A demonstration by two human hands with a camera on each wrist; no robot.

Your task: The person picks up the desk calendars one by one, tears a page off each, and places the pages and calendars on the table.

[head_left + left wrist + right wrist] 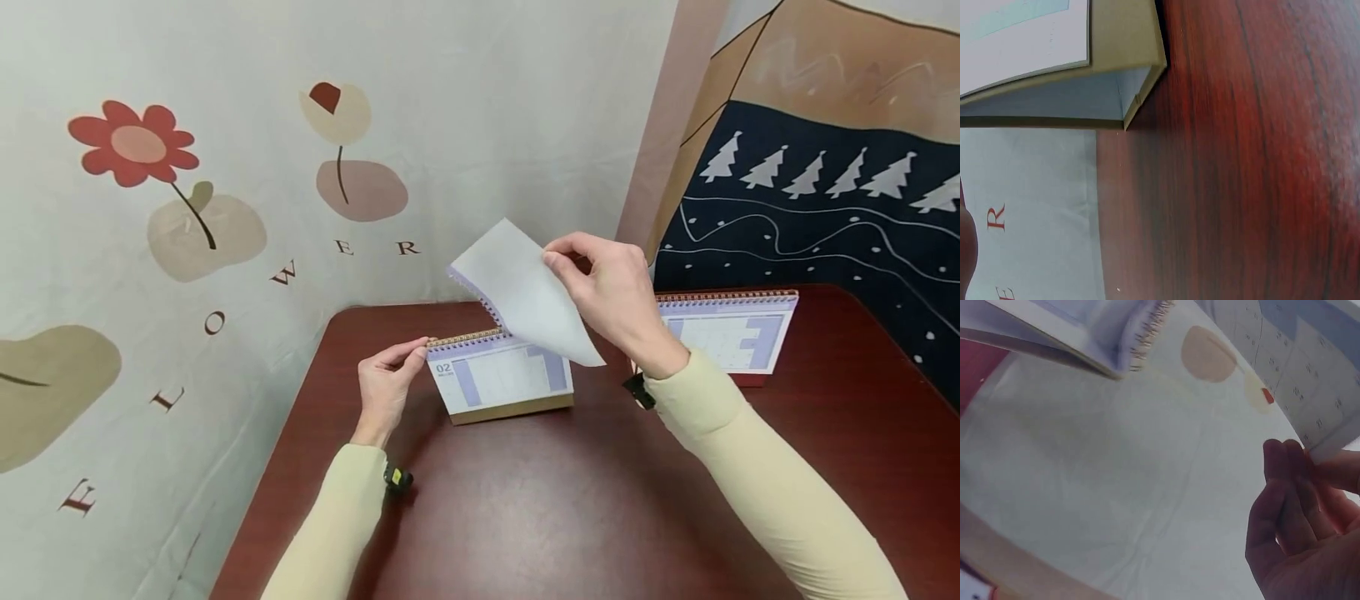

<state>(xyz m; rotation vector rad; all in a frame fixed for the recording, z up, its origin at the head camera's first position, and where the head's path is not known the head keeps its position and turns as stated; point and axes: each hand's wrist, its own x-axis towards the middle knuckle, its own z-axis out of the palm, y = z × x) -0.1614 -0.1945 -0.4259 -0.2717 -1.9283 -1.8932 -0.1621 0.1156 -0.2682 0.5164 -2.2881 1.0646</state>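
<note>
A desk calendar [501, 379] with a gold coil and a brown card stand is on the table, its front page marked 02. My left hand [386, 383] pinches the calendar's upper left corner at the coil; in the left wrist view just a bit of a finger [966, 247] shows. My right hand [611, 287] pinches the edge of a calendar page [525, 287] between thumb and fingers. That page is lifted and bent, its punched left edge off the coil; whether its far end is still attached, I cannot tell. Printed dates show on it in the right wrist view.
A second desk calendar [727, 337] with a red base stands to the right, partly behind my right hand. The dark red table [510, 517] meets a pale hanging cloth [480, 125] with printed flowers and letters at the back and left.
</note>
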